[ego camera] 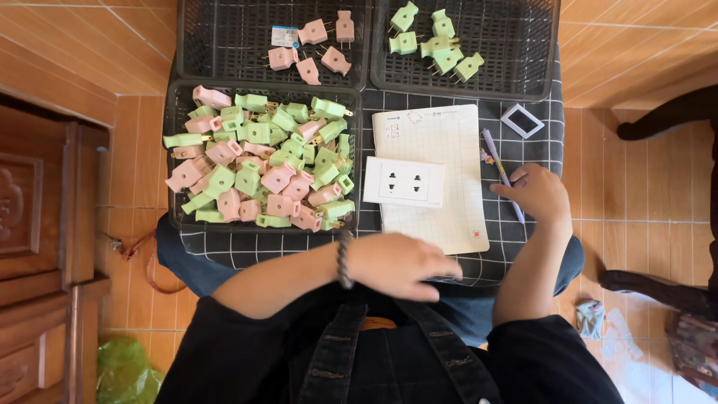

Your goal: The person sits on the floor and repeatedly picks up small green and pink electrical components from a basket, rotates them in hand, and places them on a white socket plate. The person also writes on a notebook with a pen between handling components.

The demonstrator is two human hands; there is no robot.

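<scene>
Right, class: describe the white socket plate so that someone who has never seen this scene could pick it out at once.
Start at the checked cloth over the person's lap, then find the gridded notebook lying right of the basket of mixed plugs. The white socket plate rests across the notebook's left edge. It alone is a flat white rectangle with small dark pin holes, unlike the pink and green plugs.

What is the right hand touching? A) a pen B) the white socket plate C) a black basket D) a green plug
A: the right hand rests its fingers on the pen lying beside the notepad, apart from the plugs and baskets.
</scene>
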